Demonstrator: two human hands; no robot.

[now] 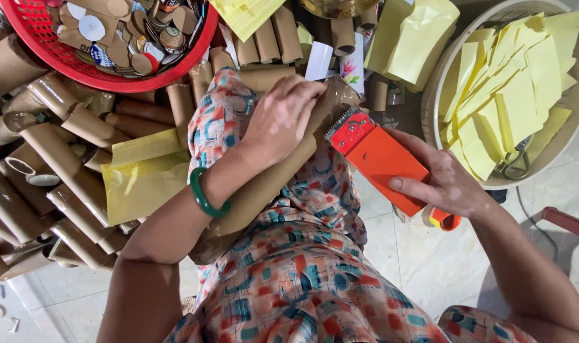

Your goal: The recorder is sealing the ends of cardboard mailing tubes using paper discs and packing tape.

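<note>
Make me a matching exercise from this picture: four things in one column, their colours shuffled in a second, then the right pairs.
Things:
1. tape dispenser in the right hand
2. bangle on the left wrist
3. basket of paper discs
4. paper sheets in the round tray

Colours:
A. yellow
B. red
C. orange
D. green

Pairs: 1-C, 2-D, 3-B, 4-A

The light is bright and soft, like daylight. Shadows are faint; a small dark one lies under the right hand [445, 184] on the pale floor [423, 260]. Colours look strong. Most things are sharp. The edges bend a little.
</note>
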